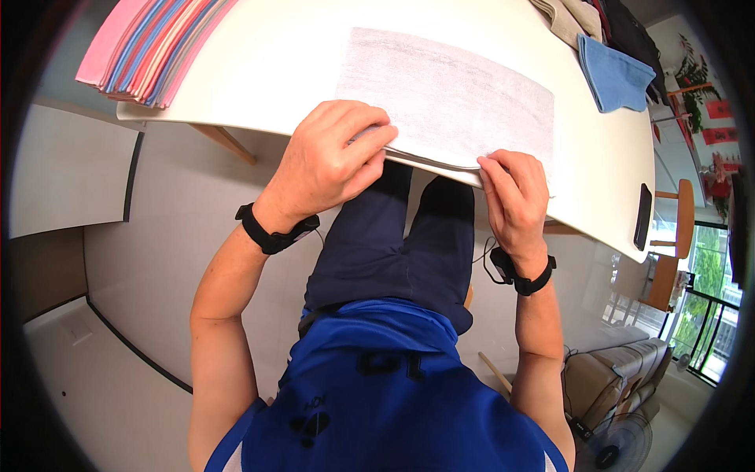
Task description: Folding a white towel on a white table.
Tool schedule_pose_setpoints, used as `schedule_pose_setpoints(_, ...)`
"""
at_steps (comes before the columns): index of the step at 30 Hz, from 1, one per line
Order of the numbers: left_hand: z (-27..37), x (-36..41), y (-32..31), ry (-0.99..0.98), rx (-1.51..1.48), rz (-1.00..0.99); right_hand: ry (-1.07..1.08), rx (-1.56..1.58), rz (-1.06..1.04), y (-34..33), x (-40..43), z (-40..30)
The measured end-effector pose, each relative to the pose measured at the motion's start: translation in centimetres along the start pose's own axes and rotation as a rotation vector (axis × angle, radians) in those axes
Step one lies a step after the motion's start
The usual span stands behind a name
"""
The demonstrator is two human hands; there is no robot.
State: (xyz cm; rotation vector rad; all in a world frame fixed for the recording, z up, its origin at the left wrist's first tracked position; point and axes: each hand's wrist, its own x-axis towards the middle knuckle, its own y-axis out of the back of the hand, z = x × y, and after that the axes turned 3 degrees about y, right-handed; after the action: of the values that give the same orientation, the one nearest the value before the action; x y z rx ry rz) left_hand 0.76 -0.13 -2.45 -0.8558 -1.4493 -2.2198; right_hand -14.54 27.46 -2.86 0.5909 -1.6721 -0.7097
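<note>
A pale grey towel (442, 88) lies flat on the white table (265, 59), its near edge along the table's front. My left hand (339, 156) pinches that edge near its left corner between thumb and fingers. Toward the right end of the same edge, my right hand (516, 186) grips the cloth between thumb and forefinger. Between the two hands the edge sags slightly and shows a thin dark line. Part of the left corner is hidden behind my left fingers.
A stack of folded pink, blue and red towels (156, 50) sits at the table's left. At the right are a blue cloth (613, 74), beige cloths (569, 20) and a dark phone (643, 216) near the edge. A wooden chair (681, 218) stands beyond.
</note>
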Motion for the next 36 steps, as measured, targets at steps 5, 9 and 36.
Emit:
schedule_pose_setpoints(5, 0.7, 0.4, 0.2, 0.044, 0.026, -0.016, -0.041, 0.013, -0.020, -0.1, 0.3, 0.0)
schedule_pose_setpoints(9, 0.4, 0.2, 0.0, 0.043, 0.049, -0.007, -0.140, 0.080, 0.009, -0.4, 0.4, -0.1)
schedule_pose_setpoints(36, -2.9, 0.5, 2.1, 0.007, 0.212, 0.033, -0.011, -0.026, 0.000, -0.4, -0.2, 0.1)
